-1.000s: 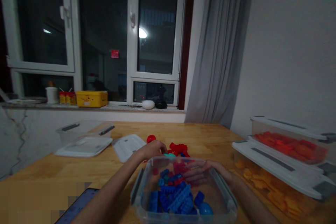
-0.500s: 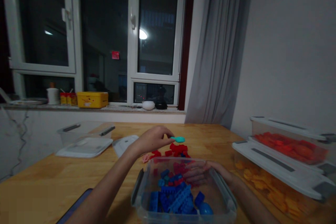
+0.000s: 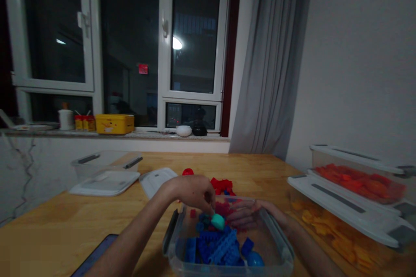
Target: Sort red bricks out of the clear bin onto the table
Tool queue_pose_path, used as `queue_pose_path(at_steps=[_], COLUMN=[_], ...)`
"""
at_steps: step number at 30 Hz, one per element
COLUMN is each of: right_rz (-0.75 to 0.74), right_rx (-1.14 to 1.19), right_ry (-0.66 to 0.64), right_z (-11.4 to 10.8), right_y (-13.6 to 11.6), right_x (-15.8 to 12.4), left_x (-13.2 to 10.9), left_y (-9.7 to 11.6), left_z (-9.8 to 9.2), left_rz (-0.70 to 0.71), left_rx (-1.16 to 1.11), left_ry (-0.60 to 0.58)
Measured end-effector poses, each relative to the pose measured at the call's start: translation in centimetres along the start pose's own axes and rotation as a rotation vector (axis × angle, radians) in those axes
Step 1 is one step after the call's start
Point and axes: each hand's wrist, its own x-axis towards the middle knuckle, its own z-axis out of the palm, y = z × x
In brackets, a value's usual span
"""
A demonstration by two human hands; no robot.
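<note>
My left hand (image 3: 196,192) is closed in a pinch on a small rounded turquoise toy piece (image 3: 217,221), over the inside of a clear plastic bin (image 3: 287,259). Blue building blocks (image 3: 222,244) lie in a heap on the bin's floor, with a blue ball-like piece (image 3: 255,259) at their right. My right hand (image 3: 247,214) is at the bin's far right corner, fingers stretched out and flat, partly seen through clear plastic. Whether those fingers are inside or outside the wall is unclear. Red toy pieces (image 3: 222,185) are piled on the table just beyond the bin.
Two lidded bins, one with red pieces (image 3: 357,179) and one with orange pieces (image 3: 334,229), are stacked at the right. White lids (image 3: 107,181) and another clear bin (image 3: 81,168) are at the back left. A phone-like slab (image 3: 97,253) lies beside my left forearm.
My left hand has moved down and toward me with the turquoise piece, from above the red pile to inside the bin's outline. My right hand has stayed in place.
</note>
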Motion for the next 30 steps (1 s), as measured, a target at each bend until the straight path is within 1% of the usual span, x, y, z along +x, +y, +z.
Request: queue_pose_path(at_steps=[4,6,8,10,13,14,16,18,21,23,25,28,30], right_rz=[-0.005,0.0,-0.002,0.002,0.011,0.01,0.008,0.008,0.01,0.009,0.017,0.025,0.02], right_rx=[0.017,0.026,0.028,0.015,0.001,-0.002,-0.005,-0.011,-0.014,-0.016,-0.02,-0.028,-0.032], right_ry=[0.011,0.002,-0.004,-0.008,-0.02,-0.02,-0.012,-0.006,-0.016,-0.021,-0.021,-0.001,0.01], right_z=[-0.1,0.0,0.1,0.3,0.7,0.8,0.9,0.9,0.7,0.6,0.5,0.5,0.7], right_y=[0.1,0.0,-0.1,-0.3,-0.5,-0.5,-0.5,-0.4,-0.3,-0.2,-0.2,-0.2,-0.4], right_x=[0.0,-0.1,-0.1,-0.2,-0.2,-0.2,-0.2,-0.1,-0.1,-0.1,0.0,0.0,0.0], left_x=[0.3,0.3,0.3,0.2,0.3,0.4,0.9,1.5,2.6,3.4,4.2,5.1,5.5], left_y=[-0.7,-0.8,-0.9,-1.3,-2.6,-3.2,-4.5,-6.0,-8.3,-9.7,-11.0,-12.3,-12.5], left_z=[0.3,0.3,0.1,-0.2,-0.6,-0.6,-0.2,0.4,2.0,3.3,4.5,5.9,6.4], left_rz=[-0.033,-0.044,-0.042,-0.023,-0.024,-0.033,-0.052,-0.068,-0.11,-0.129,-0.131,-0.122,-0.11], left_rx=[-0.07,-0.108,-0.128,-0.132,-0.157,-0.17,-0.187,-0.189,-0.168,-0.155,-0.152,-0.153,-0.15], left_ry=[0.017,0.019,0.047,0.126,0.286,0.324,0.355,0.337,0.279,0.222,0.139,0.019,-0.029])
